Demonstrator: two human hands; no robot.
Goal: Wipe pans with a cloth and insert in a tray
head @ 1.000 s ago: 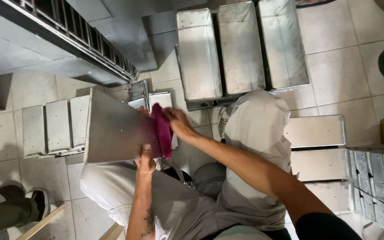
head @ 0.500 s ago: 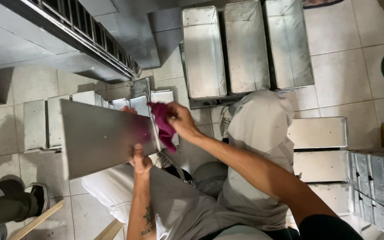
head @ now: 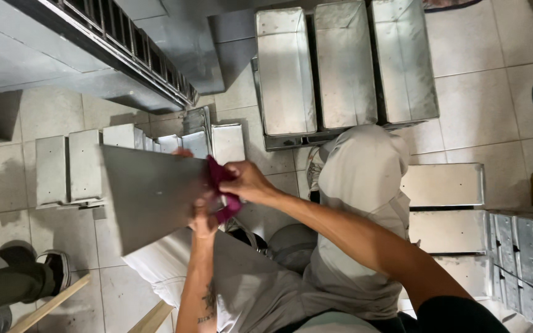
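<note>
The tiled floor [head: 488, 105] carries most of what is in view: a set of three long metal tins [head: 345, 65] lies side by side at the top, a smaller row of tins [head: 69, 166] sits at the left, and further flat tins [head: 442, 185] are stacked at the right. Over the person's lap, a large metal tin [head: 149, 194] is held with its flat grey face turned up toward the camera; its long axis runs roughly left to right, tilted slightly, with the wider end lower left and the near end at the hands. The right arm reaches in from the lower right, forearm angled up and to the left, and the right hand [head: 248, 183] sits at the tin's right edge with fingers curled and pressed together, pinching a magenta cloth [head: 222, 185] against the metal. The cloth lies under and between those fingers, bunched, hanging just past the tin's edge. The left forearm rises straight from below; the left hand [head: 203, 219] grips the tin's lower right edge, fingers closed round it, partly hidden by the cloth. Another person's shoe [head: 53, 268] rests lower left.
</note>
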